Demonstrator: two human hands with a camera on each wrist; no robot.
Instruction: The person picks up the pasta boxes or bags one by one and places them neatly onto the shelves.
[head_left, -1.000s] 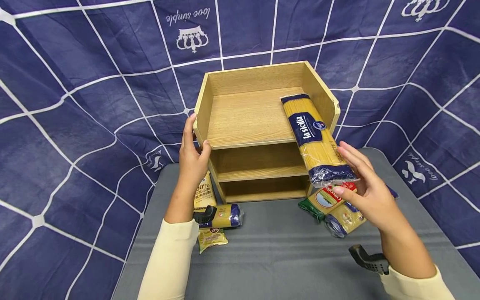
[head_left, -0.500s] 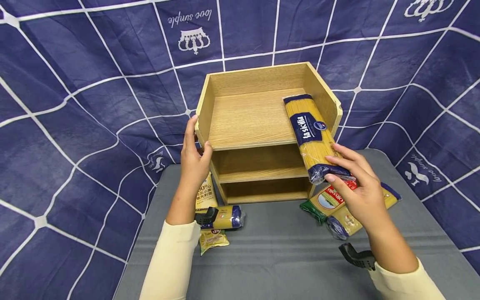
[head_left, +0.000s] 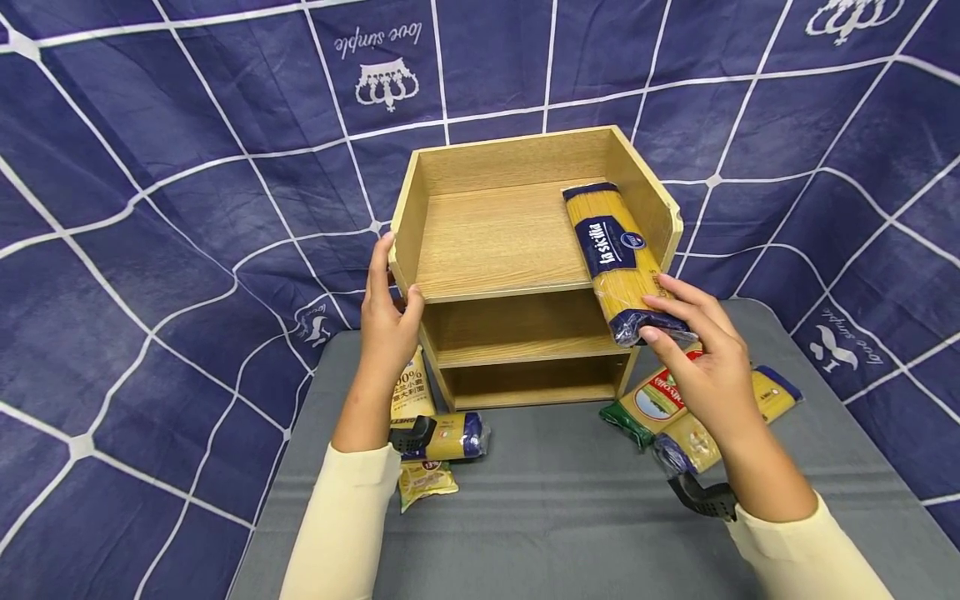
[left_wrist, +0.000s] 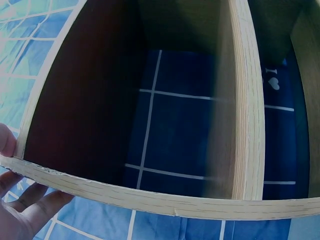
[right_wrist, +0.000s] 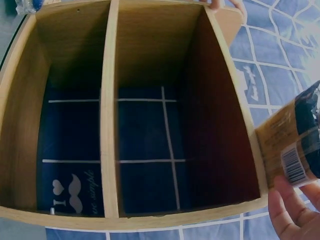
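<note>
A wooden shelf unit [head_left: 498, 237] stands at the back, with an uncovered top and two compartments below. My left hand [head_left: 388, 325] grips its left side at the front edge, thumb [left_wrist: 6, 141] on one face and fingers on the other. My right hand [head_left: 701, 346] holds the near end of a la sicilia spaghetti pack [head_left: 609, 250], fingers along its right side and thumb at its blue end. The far part of the pack lies on the top board beside the right wall, while the near end juts past the front edge. In the right wrist view, my fingers touch the pack's underside near the barcode [right_wrist: 294, 165].
Right of the shelf unit, a green-and-red Olivoila pack [head_left: 652, 402] and blue-and-yellow pasta packs [head_left: 693, 446] lie on the grey surface [head_left: 540, 517]. On the left are a cream pack [head_left: 411, 390], a blue-ended pasta pack [head_left: 453, 435] and a small yellow bag [head_left: 427, 482]. Blue cloth surrounds the back and sides.
My right hand has moved left and forward, closing on the spaghetti pack's near end. The pack has slid slightly farther onto the top board. My left hand keeps its place.
</note>
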